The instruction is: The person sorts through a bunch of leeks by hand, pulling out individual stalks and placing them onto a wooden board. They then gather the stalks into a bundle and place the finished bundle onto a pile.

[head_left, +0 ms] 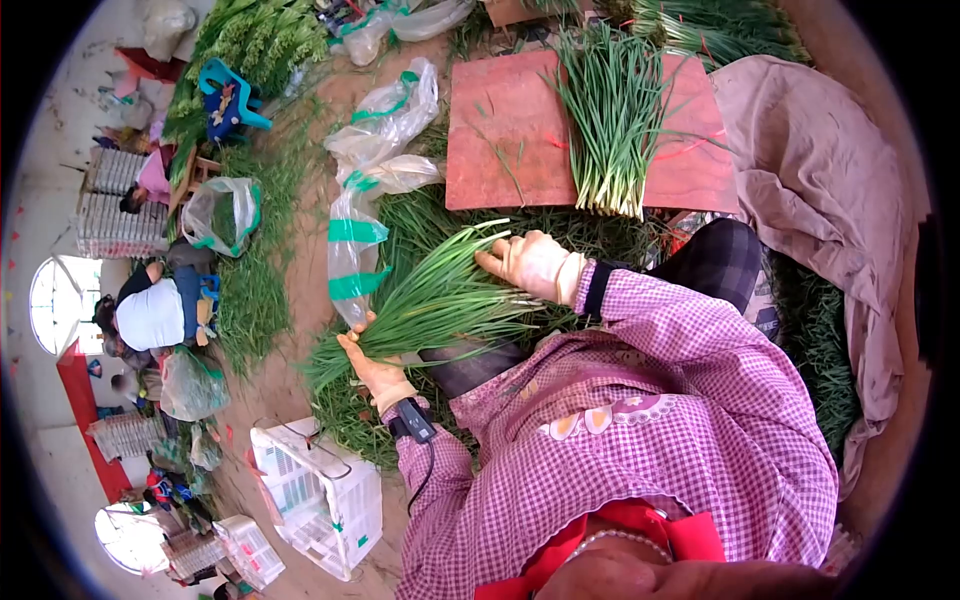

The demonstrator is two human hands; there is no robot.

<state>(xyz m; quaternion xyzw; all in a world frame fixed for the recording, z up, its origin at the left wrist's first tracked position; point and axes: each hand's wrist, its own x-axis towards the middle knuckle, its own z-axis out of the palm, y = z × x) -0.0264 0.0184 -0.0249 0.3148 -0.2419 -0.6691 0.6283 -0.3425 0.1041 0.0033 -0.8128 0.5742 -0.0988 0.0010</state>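
Note:
My left hand (376,374), in a pale glove, is closed around the leafy end of a loose bunch of garlic chives (440,290) held over my lap. The bunch fans out to the right, its pale stem ends loose. Up at those ends, my gloved right hand (535,264) has its fingers bent against the stems, pinching at the upper edge of the bunch; the fingertips are partly hidden. Ahead of me, a thick bundle of garlic chives (612,120) lies across a red board (505,125), white ends toward me.
Clear plastic bags with green tape (358,230) lie left of the board. A white plastic crate (325,490) stands at lower left. Brown cloth (800,170) covers the pile on the right. Loose leaves litter the floor (262,300). Other people, one in a white top (150,320), sit farther left.

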